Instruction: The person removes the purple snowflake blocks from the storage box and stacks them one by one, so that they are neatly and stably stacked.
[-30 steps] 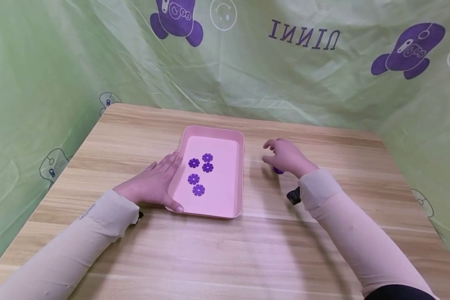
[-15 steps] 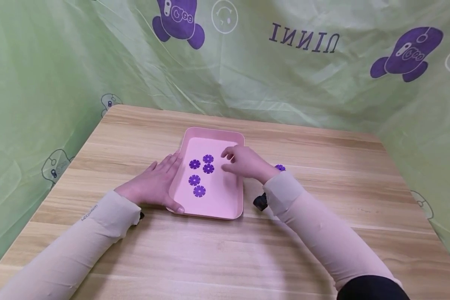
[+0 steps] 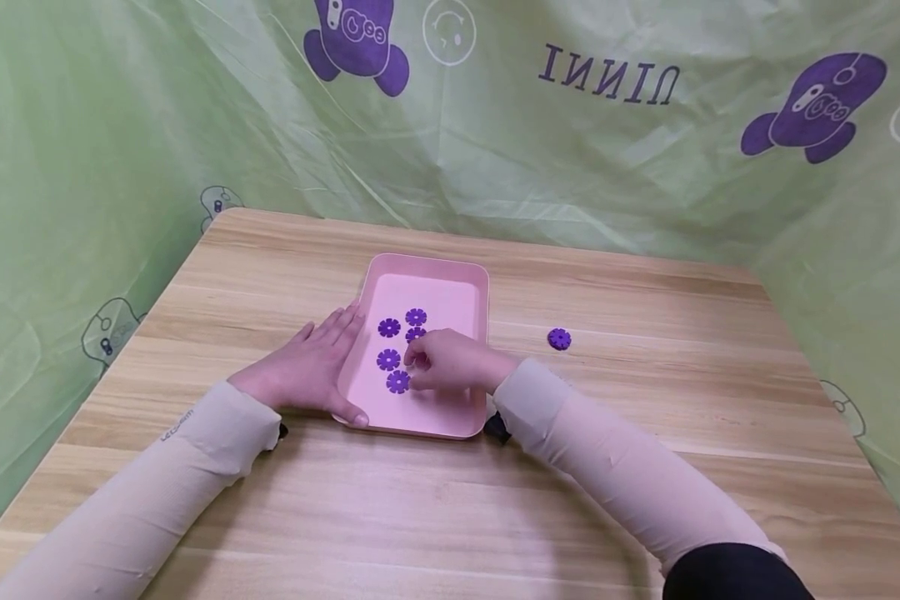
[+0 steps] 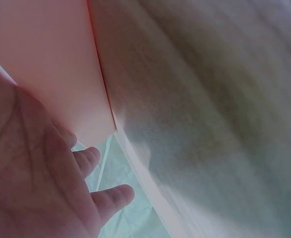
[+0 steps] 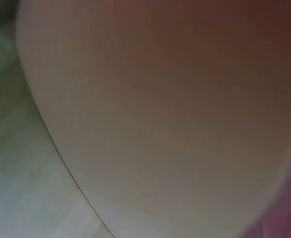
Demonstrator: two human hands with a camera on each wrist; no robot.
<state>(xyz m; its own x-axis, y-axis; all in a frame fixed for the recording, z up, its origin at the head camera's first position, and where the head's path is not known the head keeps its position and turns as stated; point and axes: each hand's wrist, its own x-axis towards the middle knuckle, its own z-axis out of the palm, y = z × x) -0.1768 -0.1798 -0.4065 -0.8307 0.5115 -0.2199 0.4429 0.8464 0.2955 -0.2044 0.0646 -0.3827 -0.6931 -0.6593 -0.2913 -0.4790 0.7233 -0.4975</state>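
Pink rectangular tray with rounded corners (image 3: 450,304), low-walled, on a pale wood-grain table (image 3: 390,517). Five purple round discs with notched edges visible inside, mostly in its left half: a left-rear disc (image 3: 389,327); right of it, a rearmost disc (image 3: 416,317) and, just nearer the person, a partly covered disc (image 3: 416,335); then a middle disc (image 3: 388,360) and a nearest disc (image 3: 398,382).

Left hand (image 3: 309,367): fingers straight and spread, laid along the tray's left wall, thumb at the near-left corner. Nothing grasped. Left wrist view shows the palm beside the tray's outer wall.

Right hand (image 3: 453,360): over the tray, crossing its right rim, fingers curled, thumb tip close by the nearest disc. Cannot tell whether a disc is pinched; right wrist view is mostly a blurred pale surface.

Outside, on the table well right of the tray: purple notched disc with a thick-looking edge (image 3: 559,338), single or stacked unclear.

Behind the table, green sheet backdrop (image 3: 630,183) with purple figures and reversed lettering
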